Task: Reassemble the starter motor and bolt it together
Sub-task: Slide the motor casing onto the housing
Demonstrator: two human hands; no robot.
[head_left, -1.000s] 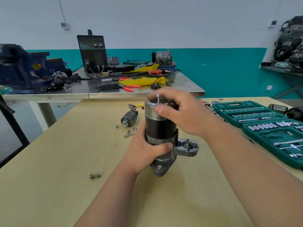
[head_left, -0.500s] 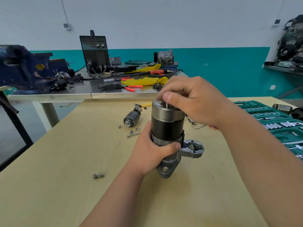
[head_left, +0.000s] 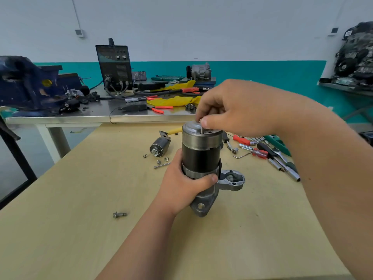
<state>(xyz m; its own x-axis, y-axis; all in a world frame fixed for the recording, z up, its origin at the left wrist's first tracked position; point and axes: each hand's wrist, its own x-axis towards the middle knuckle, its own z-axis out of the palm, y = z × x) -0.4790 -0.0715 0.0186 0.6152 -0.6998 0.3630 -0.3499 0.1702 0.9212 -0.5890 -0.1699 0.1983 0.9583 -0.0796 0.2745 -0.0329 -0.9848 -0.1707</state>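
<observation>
The black cylindrical starter motor [head_left: 200, 156], with silver end cap [head_left: 198, 138] and grey cast-metal nose housing [head_left: 203, 204], stands upright on the pale wooden counter [head_left: 80, 219]. The left hand [head_left: 181, 186] grips its lower body. The right hand [head_left: 238, 110] pinches a thin steel bolt [head_left: 202, 129] standing in the cap.

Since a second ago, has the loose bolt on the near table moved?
No. The bolt lies just as far front-left of the solenoid as before.

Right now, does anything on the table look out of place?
Nothing damaged. One grey flanged bolt lies alone on the wooden table, apart from the small fasteners beside the black cylindrical solenoid. The thin steel bolt pinched by the right hand stands proud of the black-and-silver starter motor.
</observation>
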